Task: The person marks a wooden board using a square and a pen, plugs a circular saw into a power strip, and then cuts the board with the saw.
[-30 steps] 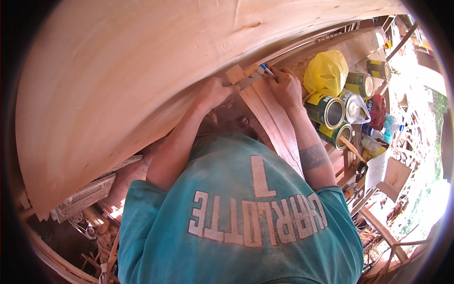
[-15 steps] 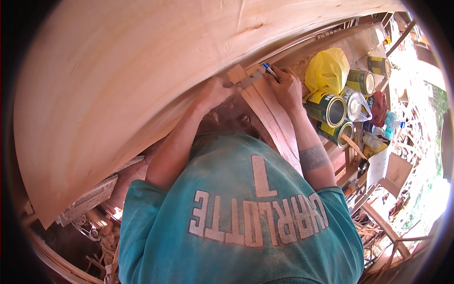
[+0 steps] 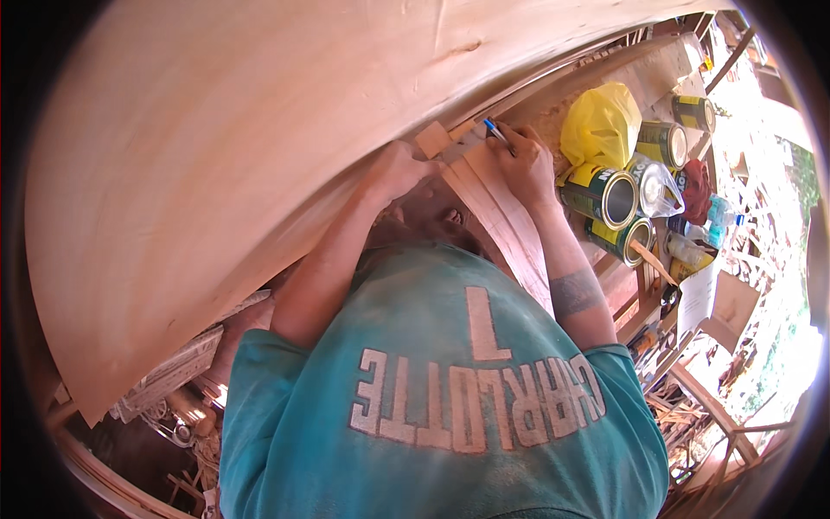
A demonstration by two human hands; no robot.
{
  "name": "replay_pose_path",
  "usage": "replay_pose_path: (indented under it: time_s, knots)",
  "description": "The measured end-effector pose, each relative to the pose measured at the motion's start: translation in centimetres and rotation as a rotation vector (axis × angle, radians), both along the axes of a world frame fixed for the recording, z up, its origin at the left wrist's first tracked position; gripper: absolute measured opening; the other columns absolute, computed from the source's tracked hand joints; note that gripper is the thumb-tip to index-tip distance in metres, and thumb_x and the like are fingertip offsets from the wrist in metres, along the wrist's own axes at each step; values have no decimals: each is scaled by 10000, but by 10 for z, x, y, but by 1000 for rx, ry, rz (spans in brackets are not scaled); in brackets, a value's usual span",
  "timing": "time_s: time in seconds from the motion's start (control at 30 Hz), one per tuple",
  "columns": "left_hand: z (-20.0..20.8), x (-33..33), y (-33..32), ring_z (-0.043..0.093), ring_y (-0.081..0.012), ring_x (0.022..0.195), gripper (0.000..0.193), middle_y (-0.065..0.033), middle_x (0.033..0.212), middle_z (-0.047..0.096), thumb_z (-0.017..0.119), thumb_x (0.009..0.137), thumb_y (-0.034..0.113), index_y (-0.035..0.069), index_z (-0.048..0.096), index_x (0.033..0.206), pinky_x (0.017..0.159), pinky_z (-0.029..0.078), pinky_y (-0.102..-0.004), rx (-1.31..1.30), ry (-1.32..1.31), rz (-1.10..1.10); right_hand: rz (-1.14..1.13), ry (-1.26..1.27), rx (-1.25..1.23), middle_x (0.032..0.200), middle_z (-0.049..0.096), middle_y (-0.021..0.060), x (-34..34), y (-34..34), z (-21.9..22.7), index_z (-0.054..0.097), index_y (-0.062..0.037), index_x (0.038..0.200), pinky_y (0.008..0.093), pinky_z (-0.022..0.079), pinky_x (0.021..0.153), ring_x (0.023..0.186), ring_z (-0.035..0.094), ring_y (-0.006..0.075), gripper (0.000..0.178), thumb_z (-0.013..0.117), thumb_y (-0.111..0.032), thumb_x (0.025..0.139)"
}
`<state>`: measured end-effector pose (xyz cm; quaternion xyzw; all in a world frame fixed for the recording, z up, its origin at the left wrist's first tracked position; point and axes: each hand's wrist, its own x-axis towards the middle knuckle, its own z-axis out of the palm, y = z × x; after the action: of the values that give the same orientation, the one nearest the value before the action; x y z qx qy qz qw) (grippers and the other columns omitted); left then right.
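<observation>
My right hand [image 3: 526, 166] is closed around a pen with a blue end [image 3: 497, 134], held tilted above the far end of a long pale wooden plank [image 3: 497, 195]. The plank runs from there back toward my body along my right forearm. My left hand [image 3: 399, 171] is closed, its fingertips at the near edge of a small wooden block [image 3: 432, 138] that lies beside the plank's end. The fingers partly hide how they grip the block. The pen's tip is hidden by my right hand.
A large curved wooden sheet [image 3: 242, 156] rises at the left and far side. Right of my right hand stand a yellow plastic bag [image 3: 601, 125], several cans such as an opened one [image 3: 605, 197], a clear plastic bag [image 3: 659, 186] and a bottle [image 3: 719, 221]. A wooden stick [image 3: 653, 261] leans from another can.
The pen has tilted slightly and its blue end has shifted a little to the right. My left hand stays at the block; the whole view has shifted slightly.
</observation>
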<state>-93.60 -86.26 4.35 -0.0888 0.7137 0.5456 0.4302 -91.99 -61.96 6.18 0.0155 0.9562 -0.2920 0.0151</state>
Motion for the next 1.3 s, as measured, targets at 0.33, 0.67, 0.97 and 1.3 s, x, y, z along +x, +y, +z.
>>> replay_pose_path:
  time_s: [0.33,0.67,0.97,1.3]
  knots:
    - [5,4,1,601,-237,392,374,-169,722,692,737,929,262,-104,671,881,323,525,-394,69,-1,88,-20,-43,-39,1070,716,160,0,-4,6,749,-107,1258,410,529,873,970,704,348,368,703,-289,941]
    - [0,6,3,603,-208,429,395,-152,693,666,737,935,287,-91,671,838,318,526,-383,106,14,99,-33,-58,-24,1076,720,175,0,-4,2,750,-95,1251,419,535,867,971,708,360,383,712,-315,940]
    - [9,4,4,606,-246,382,406,-191,708,679,731,943,289,-101,654,861,306,512,-392,91,-28,115,-57,-45,17,1087,728,135,1,-5,0,764,-139,1240,424,560,846,922,725,328,373,691,-311,917]
    - [10,5,5,610,-238,398,386,-188,714,683,718,953,273,-99,657,868,300,511,-395,72,-27,125,-47,-19,30,1075,728,144,0,-7,1,764,-158,1243,431,562,842,932,727,335,360,691,-306,922]
